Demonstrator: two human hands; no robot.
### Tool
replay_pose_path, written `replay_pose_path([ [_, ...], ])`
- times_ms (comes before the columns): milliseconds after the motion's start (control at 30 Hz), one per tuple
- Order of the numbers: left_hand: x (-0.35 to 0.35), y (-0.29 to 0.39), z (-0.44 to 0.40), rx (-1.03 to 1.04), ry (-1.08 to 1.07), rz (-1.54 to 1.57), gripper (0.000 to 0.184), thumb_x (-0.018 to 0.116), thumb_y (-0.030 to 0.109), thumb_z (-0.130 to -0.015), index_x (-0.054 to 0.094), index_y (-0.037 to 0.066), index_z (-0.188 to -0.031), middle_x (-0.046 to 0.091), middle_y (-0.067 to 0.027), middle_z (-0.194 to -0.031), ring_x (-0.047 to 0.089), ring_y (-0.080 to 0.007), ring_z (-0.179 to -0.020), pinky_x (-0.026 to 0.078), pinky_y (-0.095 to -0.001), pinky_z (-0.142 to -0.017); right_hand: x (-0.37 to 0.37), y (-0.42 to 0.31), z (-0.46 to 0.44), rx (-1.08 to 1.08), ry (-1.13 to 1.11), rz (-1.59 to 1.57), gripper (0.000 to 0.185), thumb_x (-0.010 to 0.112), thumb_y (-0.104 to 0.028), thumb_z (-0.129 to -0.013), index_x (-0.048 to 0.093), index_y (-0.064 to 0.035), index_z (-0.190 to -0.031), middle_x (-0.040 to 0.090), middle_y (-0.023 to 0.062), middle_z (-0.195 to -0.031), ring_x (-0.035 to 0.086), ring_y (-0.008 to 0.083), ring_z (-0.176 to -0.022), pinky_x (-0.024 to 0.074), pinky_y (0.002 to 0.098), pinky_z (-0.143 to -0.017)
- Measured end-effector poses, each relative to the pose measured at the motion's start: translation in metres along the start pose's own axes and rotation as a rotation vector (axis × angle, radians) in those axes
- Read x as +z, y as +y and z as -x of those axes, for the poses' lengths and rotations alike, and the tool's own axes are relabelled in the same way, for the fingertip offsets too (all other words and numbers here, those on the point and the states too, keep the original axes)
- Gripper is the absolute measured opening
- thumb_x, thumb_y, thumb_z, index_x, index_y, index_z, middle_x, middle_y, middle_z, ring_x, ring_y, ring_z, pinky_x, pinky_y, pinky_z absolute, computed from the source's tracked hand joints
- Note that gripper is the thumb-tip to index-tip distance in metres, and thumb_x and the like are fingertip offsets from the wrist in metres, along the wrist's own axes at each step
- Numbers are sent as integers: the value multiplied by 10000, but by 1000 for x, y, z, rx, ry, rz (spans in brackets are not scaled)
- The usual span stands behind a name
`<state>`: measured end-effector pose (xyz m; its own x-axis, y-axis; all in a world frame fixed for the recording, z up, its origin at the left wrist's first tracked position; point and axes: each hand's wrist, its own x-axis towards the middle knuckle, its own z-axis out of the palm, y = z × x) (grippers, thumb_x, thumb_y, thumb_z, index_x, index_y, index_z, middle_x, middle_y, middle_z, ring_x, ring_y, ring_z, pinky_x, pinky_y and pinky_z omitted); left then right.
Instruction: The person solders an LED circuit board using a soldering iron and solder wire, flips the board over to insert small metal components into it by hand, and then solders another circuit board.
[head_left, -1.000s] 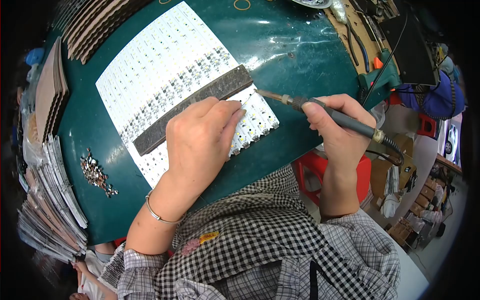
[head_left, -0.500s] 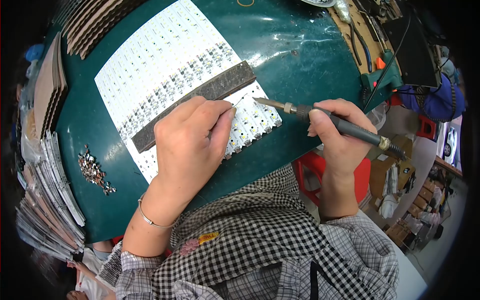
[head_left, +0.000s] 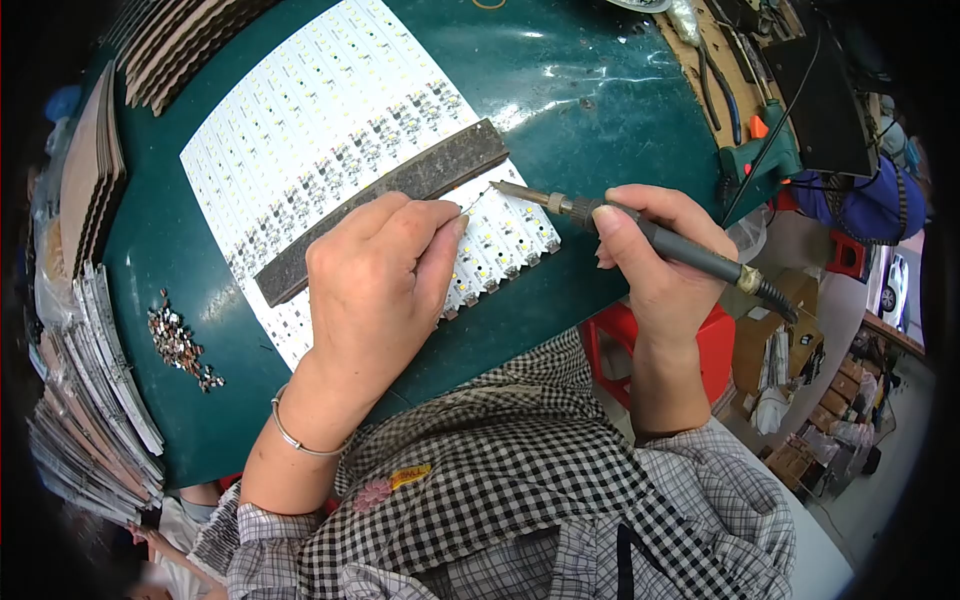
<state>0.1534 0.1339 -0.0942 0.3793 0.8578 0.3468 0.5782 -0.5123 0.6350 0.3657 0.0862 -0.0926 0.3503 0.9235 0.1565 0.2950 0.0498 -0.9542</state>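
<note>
My right hand grips a soldering iron by its dark handle, tip pointing left. The tip meets, or nearly meets, a thin piece of solder wire pinched in my left hand. Both are over a white LED circuit board panel, patterned with rows of small yellow LEDs and chips. Across the panel lies a dark metal bar, partly covered by my left hand. Whether the tip touches the board I cannot tell.
A green table carries a pile of small metal parts at left. Stacked boards and bundled strips line the left edge. Pliers and a green tool with an orange part lie right. A red stool stands below.
The soldering iron has moved left, its tip coming from the right of the solder wire to its end. My left hand keeps its pinch near the same spot.
</note>
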Motion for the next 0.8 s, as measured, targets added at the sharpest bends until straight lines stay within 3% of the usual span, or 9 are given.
replay_pose_path([
  [367, 2, 1, -2, 14, -31, -29, 82, 745, 5, -751, 697, 23, -815, 590, -78, -641, 551, -182, -525, 421, -288, -491, 0, -2, -2, -111, -53, 64, 171, 778, -14, -747, 704, 16, -898, 637, 21, -677, 559, 57, -580, 415, 183, -519],
  [467, -5, 3, 1, -24, -19, -19, 83, 745, 2, -748, 695, 23, -812, 614, -78, -662, 566, -169, -538, 432, -283, -501, -1, -2, -2, -53, 138, -181, 179, 726, 26, -794, 661, 29, -960, 625, 18, -700, 538, 46, -558, 406, 176, -505],
  [667, -18, 5, 3, -97, -8, -26, 69, 738, 0, -763, 689, 9, -810, 652, -86, -700, 588, -135, -561, 459, -241, -534, -2, 1, 3, -35, 73, -78, 145, 767, 0, -761, 685, 12, -880, 646, 19, -728, 546, 48, -596, 412, 174, -535],
  [733, -12, 2, 7, -121, 0, 42, 75, 718, 12, -756, 649, 30, -780, 624, -105, -672, 624, -250, -582, 487, -325, -531, 1, 1, 5, -60, 54, -33, 143, 772, -3, -756, 689, 6, -872, 645, 15, -723, 537, 42, -597, 400, 172, -537],
  [767, -11, 3, 6, -123, 2, 41, 75, 718, 12, -756, 649, 30, -780, 624, -105, -672, 624, -250, -582, 487, -325, -531, 2, 2, 5, -73, 50, -26, 140, 774, -8, -756, 690, 4, -868, 643, 13, -718, 535, 41, -595, 399, 173, -536],
  [800, -10, 4, 6, -114, -12, 26, 72, 727, 6, -756, 669, 22, -796, 632, -91, -676, 604, -194, -571, 467, -288, -525, 3, 2, 5, -72, 48, -25, 140, 774, -8, -756, 690, 4, -868, 643, 13, -718, 535, 41, -595, 399, 173, -536],
])
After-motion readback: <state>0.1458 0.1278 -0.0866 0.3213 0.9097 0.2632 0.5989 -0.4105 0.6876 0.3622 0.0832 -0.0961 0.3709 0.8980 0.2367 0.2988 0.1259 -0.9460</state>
